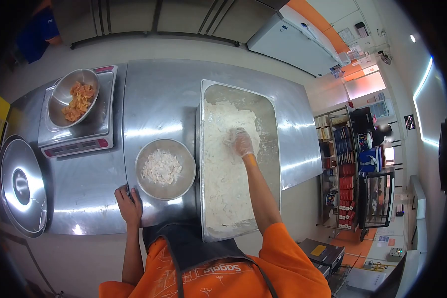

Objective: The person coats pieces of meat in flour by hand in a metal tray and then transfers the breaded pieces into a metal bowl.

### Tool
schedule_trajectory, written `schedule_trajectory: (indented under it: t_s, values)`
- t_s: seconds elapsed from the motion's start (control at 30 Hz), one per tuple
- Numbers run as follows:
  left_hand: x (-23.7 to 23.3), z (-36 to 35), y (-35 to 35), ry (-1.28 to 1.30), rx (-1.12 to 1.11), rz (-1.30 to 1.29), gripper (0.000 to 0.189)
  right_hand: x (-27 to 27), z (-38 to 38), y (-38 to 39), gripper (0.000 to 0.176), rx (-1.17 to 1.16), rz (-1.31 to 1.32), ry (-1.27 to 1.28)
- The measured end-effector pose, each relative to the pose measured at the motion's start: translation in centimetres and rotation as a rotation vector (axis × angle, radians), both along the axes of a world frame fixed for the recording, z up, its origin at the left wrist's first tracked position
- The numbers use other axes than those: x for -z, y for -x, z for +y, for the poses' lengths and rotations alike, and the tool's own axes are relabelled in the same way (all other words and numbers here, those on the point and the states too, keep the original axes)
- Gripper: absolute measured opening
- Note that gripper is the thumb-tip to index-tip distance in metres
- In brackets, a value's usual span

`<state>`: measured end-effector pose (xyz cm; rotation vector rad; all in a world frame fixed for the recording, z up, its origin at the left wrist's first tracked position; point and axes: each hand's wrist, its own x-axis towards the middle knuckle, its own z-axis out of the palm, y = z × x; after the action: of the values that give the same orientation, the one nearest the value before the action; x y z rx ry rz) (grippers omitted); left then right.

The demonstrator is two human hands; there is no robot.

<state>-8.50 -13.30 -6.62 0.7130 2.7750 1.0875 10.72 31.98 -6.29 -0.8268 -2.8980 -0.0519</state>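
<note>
Two hands point(243, 144) point(129, 205), one in loose white powder point(227, 184), rectangular metal tray point(269, 149)

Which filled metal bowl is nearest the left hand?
The round silver bowl of white pieces; the other bowl, holding orange pieces, sits farther off on the flat silver scale.

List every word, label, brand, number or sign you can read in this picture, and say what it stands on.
"Sagala", apparently, on the orange shirt; its last letters are uncertain.
Too small or blurred to read: markings on the scale's front panel, the white freezer, the posted papers, the red packets and the yellow label.
</note>
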Motion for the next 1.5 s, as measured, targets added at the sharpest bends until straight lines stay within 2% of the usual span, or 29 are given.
schedule_trajectory:
  t_s: [0.07,0.1,0.17,0.23,0.3,0.33,0.4,0.43,0.5,0.63,0.7,0.83,0.9,0.93,1.0,1.07,1.13,1.23,1.27,1.33,1.4,1.47,1.5]
  values:
    - [0.0,0.0,-0.1,-0.007,-0.009,-0.005,0.030,3.5,1.6,-0.6,0.023,0.014,0.088,0.041]
    - [-0.1,0.0,-0.1,-0.012,-0.011,-0.008,0.030,3.5,1.7,-0.4,0.025,0.035,0.178,0.084]
    - [-0.1,0.0,0.0,-0.019,-0.013,-0.005,0.030,2.8,2.2,-1.0,0.025,0.054,0.193,0.163]
    - [-0.1,-0.1,0.0,-0.024,-0.018,-0.004,0.030,0.0,1.7,-1.1,0.024,0.071,0.204,0.244]
    - [0.0,-0.1,0.1,-0.025,-0.012,0.009,0.031,-3.7,0.8,-0.7,0.017,0.141,0.479,0.439]
    - [0.0,-0.2,0.1,-0.022,-0.023,0.003,0.031,-4.6,1.1,-0.6,0.017,0.133,0.470,0.444]
    - [0.1,-0.2,0.1,-0.019,-0.013,0.004,0.031,-6.3,1.4,-0.8,0.023,0.478,0.328,0.870]
    - [0.1,-0.2,0.0,-0.021,-0.011,0.000,0.031,-7.6,0.6,-0.8,0.023,0.482,0.325,0.866]
    - [0.2,-0.2,0.1,-0.004,-0.003,0.032,0.030,-10.3,-1.6,-0.1,0.032,0.470,0.797,1.455]
    - [-0.2,-0.2,0.0,-0.004,-0.023,0.018,0.030,-16.8,-7.5,3.6,0.037,0.383,0.888,1.597]
    - [-0.5,-0.1,0.1,-0.013,-0.005,0.029,0.029,-19.7,-10.5,5.7,0.032,0.200,0.631,1.556]
    - [-0.2,-0.1,0.0,-0.016,-0.014,0.014,0.029,-20.3,-13.4,7.4,0.028,0.050,0.501,1.566]
    - [-0.1,-0.1,0.1,-0.028,-0.009,0.021,0.030,-16.9,-10.3,6.9,0.025,0.217,0.716,1.081]
    - [-0.1,-0.2,0.0,-0.025,-0.015,0.019,0.030,-15.4,-8.0,6.0,0.026,0.343,0.871,1.017]
    - [-0.1,-0.2,0.0,-0.039,-0.014,0.014,0.030,-10.8,-3.1,3.9,0.021,0.486,0.588,0.558]
    - [-0.3,-0.2,0.0,-0.036,-0.011,-0.003,0.030,-4.5,0.2,1.8,0.017,0.147,0.245,0.095]
    - [-0.2,-0.4,0.0,-0.048,0.003,0.024,0.030,2.3,2.5,1.2,0.026,0.167,-0.326,0.031]
    - [0.0,-0.2,0.2,-0.035,0.018,0.060,0.029,5.3,2.3,1.0,0.029,0.265,-0.280,0.145]
    - [-0.2,0.0,0.1,-0.045,0.007,0.043,0.029,8.5,3.5,-0.2,0.025,0.169,-0.200,0.009]
    - [-0.6,-0.1,-0.1,-0.052,-0.016,0.015,0.028,-3.7,-2.7,2.2,0.021,0.189,0.155,0.306]
    - [-0.8,-0.1,0.0,-0.046,-0.016,0.038,0.028,-8.4,-5.2,2.5,0.019,0.233,0.519,0.825]
    - [-0.3,-0.2,0.1,-0.026,-0.013,0.047,0.029,-14.8,-9.1,3.9,0.020,0.210,0.677,1.264]
    - [-0.3,-0.1,0.2,-0.020,-0.009,0.059,0.029,-17.1,-10.8,4.6,0.020,0.221,0.671,1.281]
